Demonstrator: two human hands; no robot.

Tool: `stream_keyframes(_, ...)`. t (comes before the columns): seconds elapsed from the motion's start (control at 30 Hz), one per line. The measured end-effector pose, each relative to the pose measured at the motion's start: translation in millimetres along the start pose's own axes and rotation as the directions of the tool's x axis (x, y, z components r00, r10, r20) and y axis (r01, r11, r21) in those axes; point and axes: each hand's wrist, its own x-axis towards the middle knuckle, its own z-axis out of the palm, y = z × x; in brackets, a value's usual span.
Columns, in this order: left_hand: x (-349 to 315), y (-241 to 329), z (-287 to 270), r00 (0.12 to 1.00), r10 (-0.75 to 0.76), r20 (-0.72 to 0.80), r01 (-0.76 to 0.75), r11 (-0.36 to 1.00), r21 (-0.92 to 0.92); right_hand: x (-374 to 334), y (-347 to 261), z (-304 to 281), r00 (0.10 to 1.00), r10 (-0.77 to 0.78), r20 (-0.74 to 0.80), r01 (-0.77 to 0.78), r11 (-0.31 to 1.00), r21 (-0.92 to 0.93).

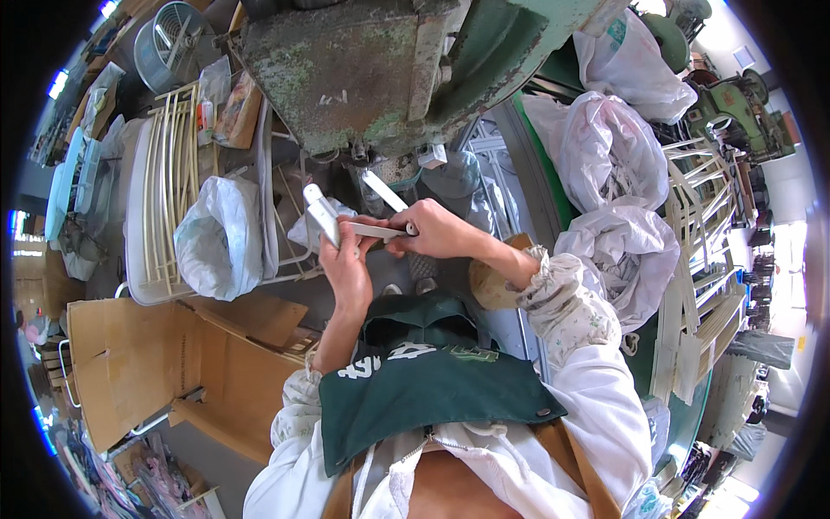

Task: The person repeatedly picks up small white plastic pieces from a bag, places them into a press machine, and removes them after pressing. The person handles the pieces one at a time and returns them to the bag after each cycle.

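Observation:
My left hand [347,270] is closed round a small bundle of white, narrow pieces [322,213] with rounded ends, which stick up past the fingers. My right hand [435,230] is closed beside it, a white flat strip [383,190] jutting from it toward the upper left. Between the two hands runs another thin, flat pale strip [376,230], with its right end at my right fingers. Whether the strips are joined to one another cannot be made out. Both hands are just below a worn green machine [346,82].
To the left are a white plastic bag [220,238], a tray of long pale rods [173,190] and an open cardboard box [130,372]. On the right stand white sacks [609,156] of pieces and stacked pale strips [696,320]. A round stool [497,281] is near my right forearm.

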Motion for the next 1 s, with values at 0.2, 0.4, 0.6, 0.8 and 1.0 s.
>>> stream_keyframes(0.2,-8,13,-26,0.970,0.112,0.215,-0.126,0.991,0.054,-34,21,-12,0.967,-0.253,-0.013,0.226,0.886,-0.405)
stream_keyframes(0.4,-18,-6,-41,0.956,-0.113,0.270,0.148,0.983,-0.113,-17,1,-14,0.788,-0.612,0.076,0.531,0.611,-0.586)
stream_keyframes(0.6,-27,-6,-27,0.962,-0.258,0.086,0.256,0.966,0.036,-4,5,-5,0.733,-0.668,0.129,0.570,0.499,-0.653)
stream_keyframes(0.8,-25,17,-44,0.960,-0.254,0.117,0.240,0.963,0.121,4,-4,9,0.796,-0.595,-0.111,0.356,0.609,-0.709)
stream_keyframes(1.0,30,30,-18,0.998,-0.062,0.005,0.060,0.981,0.184,22,22,10,0.949,0.214,-0.229,-0.187,0.973,0.135)
